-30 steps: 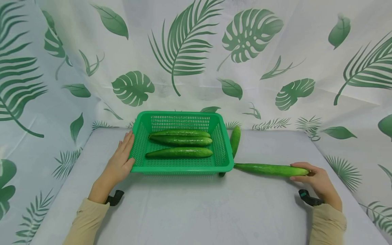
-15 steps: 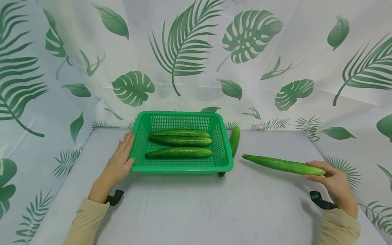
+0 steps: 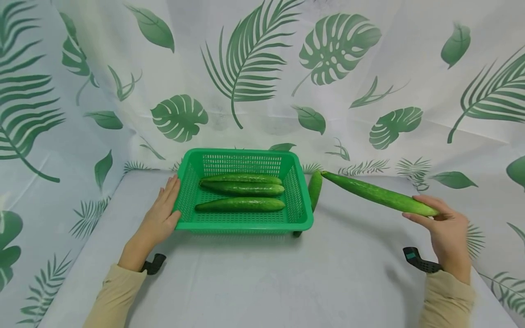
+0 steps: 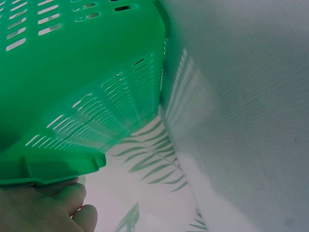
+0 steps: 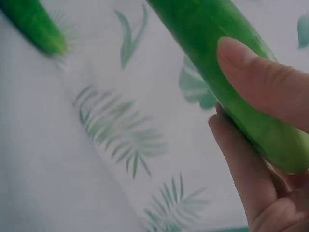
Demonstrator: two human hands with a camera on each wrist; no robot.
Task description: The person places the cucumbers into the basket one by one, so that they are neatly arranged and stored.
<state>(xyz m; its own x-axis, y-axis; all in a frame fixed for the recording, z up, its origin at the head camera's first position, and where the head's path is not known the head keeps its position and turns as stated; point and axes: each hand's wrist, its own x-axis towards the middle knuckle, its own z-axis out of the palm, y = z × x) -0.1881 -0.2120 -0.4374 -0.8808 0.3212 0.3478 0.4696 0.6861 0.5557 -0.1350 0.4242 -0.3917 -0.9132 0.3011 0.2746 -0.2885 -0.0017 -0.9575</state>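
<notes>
My right hand (image 3: pixel 447 228) pinches a long green cucumber (image 3: pixel 375 195) near its pale end, thumb on one side and fingers on the other. The cucumber is lifted off the table, its thin dark end pointing left and away. In the right wrist view the thumb (image 5: pixel 265 79) presses on its skin. With fingers extended, my left hand (image 3: pixel 159 218) rests against the left side of a green plastic basket (image 3: pixel 246 226). Three cucumbers lie crosswise in it, the front one (image 3: pixel 242 204) apart from the two behind. The left wrist view shows the basket's slotted wall (image 4: pixel 91 116) close by.
Another cucumber (image 3: pixel 315 189) lies along the basket's right side, partly hidden by it. A small dark end (image 3: pixel 297 233) shows under the basket's front right corner. Leaf-printed white cloth (image 3: pixel 262 68) hangs behind the table (image 3: pixel 262 282) and at both sides.
The right hand has drawn its cucumber right, away from the basket, then raised it off the table, its thin end swinging up and back. Left hand and basket have stayed put.
</notes>
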